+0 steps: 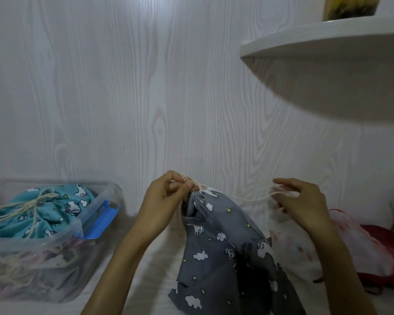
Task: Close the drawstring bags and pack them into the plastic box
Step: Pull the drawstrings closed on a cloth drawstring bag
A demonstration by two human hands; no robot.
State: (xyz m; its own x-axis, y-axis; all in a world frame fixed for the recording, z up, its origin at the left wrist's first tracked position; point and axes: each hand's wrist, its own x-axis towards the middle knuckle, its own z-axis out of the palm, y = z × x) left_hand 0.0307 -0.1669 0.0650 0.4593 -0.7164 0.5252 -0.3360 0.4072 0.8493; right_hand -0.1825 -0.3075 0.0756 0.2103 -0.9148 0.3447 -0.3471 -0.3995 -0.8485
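The grey cloud-and-unicorn fabric drawstring bag [225, 246] hangs between the hands, near the worktop's front edge. Left hand [166, 198] pinches its gathered neck; right hand [300, 201] pinches the cream cord [248, 197], stretched sideways rightward. The clear plastic box [55, 264] sits far left.

We have one view: head-worn, wide-angle. We look forward and down, close over both hands [232, 201], facing a wall [123, 87].

Both bare forearms reach forward and up, hands raised side by side and well apart. The left hand [166, 196] has its fingers curled, thumb and forefinger pinched together. The right hand [301, 202] is turned palm-down, fingers bent and hooked loosely downward
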